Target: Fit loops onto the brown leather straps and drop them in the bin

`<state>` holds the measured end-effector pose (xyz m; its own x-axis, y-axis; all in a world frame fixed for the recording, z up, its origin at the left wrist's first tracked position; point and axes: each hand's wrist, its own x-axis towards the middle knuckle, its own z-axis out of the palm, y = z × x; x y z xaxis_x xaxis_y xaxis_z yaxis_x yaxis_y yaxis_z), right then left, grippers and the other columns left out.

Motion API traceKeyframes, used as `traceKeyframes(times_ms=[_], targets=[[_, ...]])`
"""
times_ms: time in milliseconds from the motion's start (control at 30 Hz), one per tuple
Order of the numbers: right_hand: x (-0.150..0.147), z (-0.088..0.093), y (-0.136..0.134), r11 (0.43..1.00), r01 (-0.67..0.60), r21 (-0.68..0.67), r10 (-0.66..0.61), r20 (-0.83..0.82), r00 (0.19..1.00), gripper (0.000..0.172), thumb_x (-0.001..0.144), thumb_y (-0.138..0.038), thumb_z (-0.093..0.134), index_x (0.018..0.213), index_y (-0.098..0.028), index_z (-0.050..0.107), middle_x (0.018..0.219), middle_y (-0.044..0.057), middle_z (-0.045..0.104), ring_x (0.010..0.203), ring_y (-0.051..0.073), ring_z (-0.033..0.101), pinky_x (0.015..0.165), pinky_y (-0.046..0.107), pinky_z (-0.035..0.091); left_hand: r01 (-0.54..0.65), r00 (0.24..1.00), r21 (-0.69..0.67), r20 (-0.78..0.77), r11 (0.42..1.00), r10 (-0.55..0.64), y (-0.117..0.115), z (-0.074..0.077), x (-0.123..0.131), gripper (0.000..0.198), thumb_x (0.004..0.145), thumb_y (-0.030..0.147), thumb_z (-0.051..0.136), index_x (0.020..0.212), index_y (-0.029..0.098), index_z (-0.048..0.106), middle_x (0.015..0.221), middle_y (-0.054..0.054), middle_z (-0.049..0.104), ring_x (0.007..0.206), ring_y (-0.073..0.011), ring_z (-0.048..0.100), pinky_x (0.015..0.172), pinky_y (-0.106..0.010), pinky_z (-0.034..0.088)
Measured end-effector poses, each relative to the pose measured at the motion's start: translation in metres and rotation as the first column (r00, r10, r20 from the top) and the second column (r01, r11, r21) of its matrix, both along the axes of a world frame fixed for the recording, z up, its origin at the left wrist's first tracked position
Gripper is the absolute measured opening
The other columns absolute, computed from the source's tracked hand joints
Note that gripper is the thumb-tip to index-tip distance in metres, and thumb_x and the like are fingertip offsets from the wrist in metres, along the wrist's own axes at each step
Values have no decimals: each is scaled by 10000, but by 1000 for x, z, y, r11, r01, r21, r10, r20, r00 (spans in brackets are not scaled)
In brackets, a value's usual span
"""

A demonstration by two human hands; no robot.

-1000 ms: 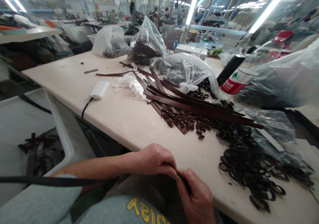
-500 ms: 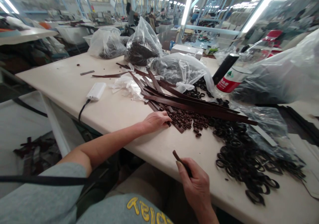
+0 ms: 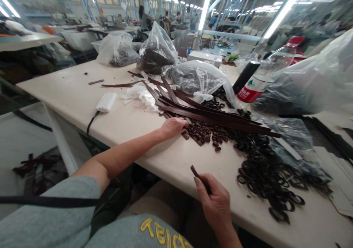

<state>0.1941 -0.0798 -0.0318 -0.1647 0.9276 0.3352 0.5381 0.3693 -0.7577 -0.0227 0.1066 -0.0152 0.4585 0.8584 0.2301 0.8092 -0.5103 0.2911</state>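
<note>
My left hand (image 3: 173,127) is at the near left edge of a pile of small dark brown loops (image 3: 205,130), its fingers pinched. The end of a brown strip (image 3: 185,135) shows just under these fingertips; whether they grip it is hidden. Closer to my body, over the table's front edge, my right hand (image 3: 216,196) is closed around a narrow dark brown strip (image 3: 194,171), one end of which sticks out past the thumb. Long dark brown leather-like strips (image 3: 217,117) lie across the loops, just beyond my left hand.
Larger black loops (image 3: 259,167) spread over the table's right side. Plastic bags of dark pieces (image 3: 158,53) stand behind, beside a red and white cup (image 3: 253,89). A white power bank (image 3: 106,102) with a black cable lies left. A white bin (image 3: 59,137) stands below.
My left hand has shifted slightly at the pile's edge, and more of the brown strip shows under its fingertips. My right hand keeps its strip and has hardly moved.
</note>
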Motion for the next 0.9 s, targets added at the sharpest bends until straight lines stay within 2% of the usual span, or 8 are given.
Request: traceKeyframes(times_ms=[200,367,433,500,567,633,733,900], targets=[[0,-3,-1,1000,13,-16,-13,-2,1000,167,956,-322,572,874,-201,653,713,-21,626,610,132,563,599,221,431,-84,986,-56,140,995,91,-2,5,8,98,782,71,689,835,151,710,857,-74,681,824,-251,668,746,-314,499],[3,-2,-1,997,41,-66,-44,-50,998,202,947,-350,580,856,-191,664,690,-18,626,609,138,558,585,226,433,-29,915,-200,389,979,107,-28,13,10,212,795,75,621,985,137,691,828,-22,677,704,-150,635,654,-237,487],[4,0,0,993,61,-99,-69,-77,995,215,941,-360,589,844,-185,667,682,-16,622,604,138,555,575,226,436,141,767,-396,624,908,153,-47,14,11,266,797,127,620,1051,132,698,824,-21,673,659,-125,612,621,-222,476],[6,1,0,988,87,-126,-102,-110,989,220,933,-364,600,837,-179,669,680,-12,620,601,139,554,567,226,441,382,512,-549,795,744,325,-69,12,13,280,747,189,684,1017,131,732,805,-27,671,644,-116,595,629,-228,472],[6,1,0,983,117,-139,-138,-149,979,218,926,-365,611,835,-175,670,672,-13,613,592,139,548,559,226,442,522,318,-606,792,601,522,-89,10,16,284,668,229,780,935,135,755,781,-28,671,627,-108,580,642,-236,468],[7,1,-2,981,145,-132,-167,-175,970,205,921,-357,621,841,-176,674,664,-17,606,584,135,540,552,224,436,568,206,-632,729,526,653,-107,7,20,315,594,238,865,867,137,747,756,-20,665,608,-98,572,639,-234,462],[6,6,-6,981,177,-82,-189,-162,969,167,921,-329,629,857,-183,680,689,-17,623,591,131,543,561,223,431,593,122,-630,686,502,718,-125,5,25,372,553,254,931,835,141,716,743,-5,658,603,-95,582,632,-226,459],[-2,21,-8,982,183,49,-178,-94,979,97,933,-267,618,888,-201,672,701,-26,626,590,123,552,587,228,426,581,129,-604,730,545,672,-139,3,32,429,572,347,952,841,136,692,699,5,649,584,-104,586,614,-223,464]])
